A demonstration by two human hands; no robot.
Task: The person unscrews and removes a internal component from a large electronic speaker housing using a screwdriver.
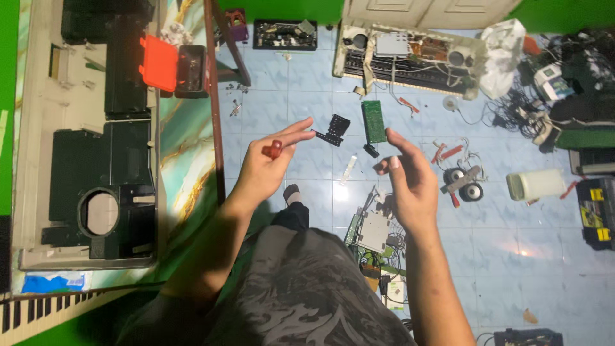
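- Two hands of mine are raised over the blue tiled floor (307,109), near the middle of the frame, well apart from each other.
- My left hand (266,168) sits left of centre, palm turned up, with the index and middle fingers stretched out toward the upper right.
- Between the thumb and those fingers I pinch a small red part (273,149); it rests at my fingertips, just above the palm.
- My right hand (409,182) is right of centre, fingers loosely curled and open, holding nothing; the thumb points left toward the other hand.
- Beyond my fingertips, on the floor, lies a black plastic bracket (334,129), and just right of it a green circuit board (373,120).
- A small black piece (371,150) lies below that board, near my right fingers in the picture.
- At the left of the frame a table holds an opened keyboard casing (90,141), black inside with a round speaker hole at the lower part.
- An orange-lidded case (160,63) stands open at the table's upper edge.
- At the top centre another dismantled keyboard (410,57) lies on the floor.
- Right of my right hand sit two small speakers (462,182) with wires, and further right a white plastic container (535,184).
- Below my right wrist a metal-shielded board (374,232) lies beside my patterned shorts (307,295).
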